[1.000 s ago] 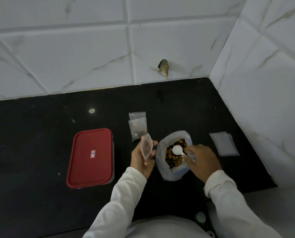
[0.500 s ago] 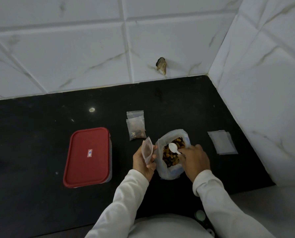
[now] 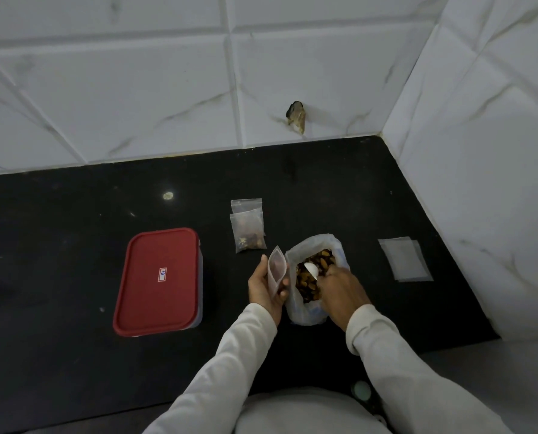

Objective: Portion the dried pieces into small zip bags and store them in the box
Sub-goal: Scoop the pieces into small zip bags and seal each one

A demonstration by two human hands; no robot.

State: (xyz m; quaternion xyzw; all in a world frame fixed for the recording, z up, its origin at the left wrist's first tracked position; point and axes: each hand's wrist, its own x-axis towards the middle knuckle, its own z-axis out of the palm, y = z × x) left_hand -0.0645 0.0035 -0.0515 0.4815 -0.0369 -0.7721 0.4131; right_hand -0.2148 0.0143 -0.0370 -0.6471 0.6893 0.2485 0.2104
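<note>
My left hand [image 3: 266, 286] holds a small clear zip bag [image 3: 276, 269] upright with its mouth spread, just left of the big plastic bag [image 3: 305, 311]. That big bag stands open and is full of brown dried pieces [image 3: 311, 281]. My right hand [image 3: 339, 292] grips a white spoon [image 3: 311, 269] whose bowl is dipped among the pieces. A filled small zip bag [image 3: 249, 233] lies flat behind my left hand, over another small bag [image 3: 245, 205]. The box with a red lid [image 3: 158, 280] sits closed to the left.
A stack of empty flat zip bags [image 3: 405, 260] lies on the black counter [image 3: 73, 230] to the right, near the white tiled side wall [image 3: 480, 183]. The tiled back wall [image 3: 167, 89] has a chipped hole [image 3: 296, 116].
My right hand has moved left and pushed the spoon deeper into the big bag. My left hand with the small bag has stayed beside it.
</note>
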